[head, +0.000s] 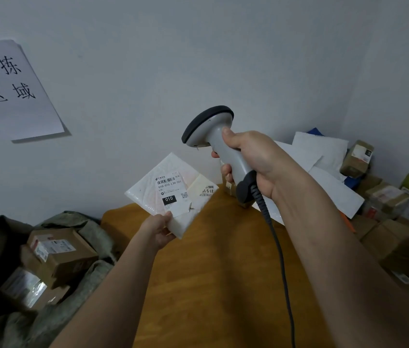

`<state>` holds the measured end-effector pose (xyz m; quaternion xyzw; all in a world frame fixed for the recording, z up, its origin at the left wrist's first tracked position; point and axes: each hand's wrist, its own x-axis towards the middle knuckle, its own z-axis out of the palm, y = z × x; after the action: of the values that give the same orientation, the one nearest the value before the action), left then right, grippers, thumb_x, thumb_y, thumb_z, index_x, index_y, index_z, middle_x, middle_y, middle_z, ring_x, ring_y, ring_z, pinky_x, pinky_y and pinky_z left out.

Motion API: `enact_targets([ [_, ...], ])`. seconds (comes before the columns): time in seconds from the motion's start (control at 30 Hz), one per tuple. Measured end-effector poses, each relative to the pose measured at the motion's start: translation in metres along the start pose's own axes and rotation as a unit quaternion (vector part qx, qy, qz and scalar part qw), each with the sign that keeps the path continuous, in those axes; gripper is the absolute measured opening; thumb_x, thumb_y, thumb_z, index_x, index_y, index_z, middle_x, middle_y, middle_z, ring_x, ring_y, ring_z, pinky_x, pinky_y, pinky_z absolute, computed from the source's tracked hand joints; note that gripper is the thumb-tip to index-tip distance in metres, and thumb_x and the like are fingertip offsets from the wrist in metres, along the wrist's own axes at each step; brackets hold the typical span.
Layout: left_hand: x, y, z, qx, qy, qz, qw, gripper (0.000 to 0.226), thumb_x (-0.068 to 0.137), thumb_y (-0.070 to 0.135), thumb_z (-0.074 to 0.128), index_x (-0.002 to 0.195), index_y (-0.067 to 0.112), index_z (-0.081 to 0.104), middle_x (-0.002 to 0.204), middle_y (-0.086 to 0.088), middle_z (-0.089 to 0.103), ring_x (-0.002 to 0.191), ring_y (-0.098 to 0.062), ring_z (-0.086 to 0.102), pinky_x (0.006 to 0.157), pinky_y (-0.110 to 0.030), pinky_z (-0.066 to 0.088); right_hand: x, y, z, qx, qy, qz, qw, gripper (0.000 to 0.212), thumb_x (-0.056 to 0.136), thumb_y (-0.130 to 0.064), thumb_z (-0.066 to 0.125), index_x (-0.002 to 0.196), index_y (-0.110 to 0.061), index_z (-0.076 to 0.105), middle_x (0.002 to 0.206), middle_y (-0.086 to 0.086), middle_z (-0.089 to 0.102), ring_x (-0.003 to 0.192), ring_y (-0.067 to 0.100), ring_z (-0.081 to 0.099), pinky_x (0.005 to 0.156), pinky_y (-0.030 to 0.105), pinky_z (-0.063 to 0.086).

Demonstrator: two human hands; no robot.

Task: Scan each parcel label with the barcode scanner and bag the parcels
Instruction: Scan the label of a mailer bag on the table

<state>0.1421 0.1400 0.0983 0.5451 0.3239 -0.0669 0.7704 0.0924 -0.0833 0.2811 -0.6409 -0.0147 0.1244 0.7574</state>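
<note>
My left hand (159,228) grips the near corner of a flat white padded parcel (148,192) and holds it tilted above the table's far left edge. Its printed label (173,192) with barcode and "010" faces me. My right hand (251,159) is closed around the handle of a grey barcode scanner (213,131), raised above and to the right of the parcel. The scanner's dark head points left and down toward the label. Its coiled cable (277,247) hangs down over the table.
An orange-brown table (211,272) lies below my arms. A grey-green sack (93,277) at lower left holds several cardboard boxes (60,249). White mailers (321,151) and brown boxes (399,237) are piled at right. A paper sign (15,89) hangs on the wall.
</note>
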Motion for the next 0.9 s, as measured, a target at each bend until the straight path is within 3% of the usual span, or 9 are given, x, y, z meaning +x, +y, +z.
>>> enact_targets([
  [0.1,0.002,0.001,-0.007,0.017,0.008,-0.007,1.000,0.029,0.099,0.005,0.049,0.128,0.007,0.050,0.115,-0.012,0.060,0.103,-0.031,0.058,0.083,-0.046,0.048,0.009,0.010,-0.005,0.024,0.015,0.002,1.000,0.033,0.099,-0.031,0.056,0.111,-0.001,0.059,0.092,0.009,0.059,0.052,0.013,0.049,0.052,0.029,0.042],
  [0.27,-0.001,-0.002,-0.034,0.102,0.068,0.026,0.992,0.031,0.103,0.016,0.044,0.133,0.011,0.048,0.116,-0.009,0.058,0.099,-0.028,0.056,0.067,-0.036,0.047,0.048,0.075,-0.014,-0.046,0.103,0.047,0.992,0.037,0.088,-0.015,0.073,0.117,0.003,0.059,0.070,0.005,0.054,0.048,0.010,0.049,0.040,0.022,0.041],
  [0.33,-0.002,-0.006,-0.051,0.110,0.087,0.036,0.990,0.031,0.104,0.016,0.042,0.133,0.009,0.049,0.111,-0.009,0.059,0.094,-0.026,0.057,0.069,-0.036,0.050,0.062,0.106,-0.012,-0.040,0.111,0.096,0.988,0.041,0.086,-0.014,0.075,0.119,0.000,0.057,0.070,0.005,0.055,0.049,0.011,0.048,0.041,0.023,0.041],
  [0.4,-0.007,-0.010,-0.069,0.111,0.093,0.031,0.989,0.030,0.104,0.014,0.040,0.131,0.006,0.051,0.113,-0.011,0.062,0.096,-0.025,0.058,0.089,-0.039,0.050,0.070,0.134,-0.002,-0.032,0.097,0.136,0.985,0.045,0.083,-0.017,0.078,0.119,0.001,0.056,0.070,0.006,0.056,0.049,0.011,0.048,0.041,0.023,0.041],
  [0.47,-0.013,-0.014,-0.087,0.090,0.092,0.022,0.991,0.026,0.105,0.009,0.036,0.123,0.008,0.054,0.119,-0.011,0.061,0.106,-0.026,0.057,0.098,-0.036,0.045,0.076,0.156,0.014,-0.015,0.070,0.165,0.984,0.047,0.081,-0.017,0.080,0.116,0.006,0.058,0.062,0.007,0.055,0.045,0.012,0.046,0.040,0.023,0.039],
  [0.57,-0.023,-0.018,-0.118,0.056,0.099,0.016,0.993,0.026,0.105,0.007,0.035,0.122,0.009,0.054,0.119,-0.013,0.061,0.112,-0.030,0.057,0.096,-0.038,0.045,0.080,0.175,0.041,-0.012,0.031,0.184,0.982,0.044,0.082,-0.011,0.078,0.114,0.013,0.059,0.060,0.009,0.055,0.043,0.012,0.044,0.039,0.022,0.039],
  [0.67,-0.029,-0.018,-0.155,0.050,0.110,0.003,0.993,0.026,0.104,0.009,0.037,0.122,0.007,0.055,0.115,-0.012,0.066,0.109,-0.033,0.060,0.091,-0.042,0.048,0.079,0.184,0.071,-0.038,-0.017,0.192,0.981,0.043,0.079,-0.004,0.079,0.114,0.010,0.058,0.071,0.013,0.063,0.045,0.010,0.048,0.040,0.021,0.043],
  [0.77,-0.024,-0.011,-0.187,0.032,0.120,-0.004,0.992,0.030,0.103,0.012,0.039,0.129,0.007,0.054,0.117,-0.013,0.067,0.108,-0.034,0.062,0.093,-0.046,0.050,0.084,0.188,0.104,-0.065,-0.028,0.182,0.981,0.042,0.079,0.000,0.078,0.114,0.007,0.056,0.066,0.010,0.061,0.039,0.008,0.048,0.039,0.020,0.043],
  [0.9,-0.006,0.013,-0.225,-0.002,0.126,0.021,0.992,0.024,0.101,0.026,0.049,0.114,0.008,0.058,0.107,-0.011,0.069,0.096,-0.030,0.066,0.072,-0.040,0.055,0.107,0.194,0.149,-0.056,-0.005,0.156,0.986,0.040,0.081,0.003,0.074,0.116,0.004,0.054,0.071,0.012,0.061,0.040,0.008,0.048,0.042,0.021,0.044],
])
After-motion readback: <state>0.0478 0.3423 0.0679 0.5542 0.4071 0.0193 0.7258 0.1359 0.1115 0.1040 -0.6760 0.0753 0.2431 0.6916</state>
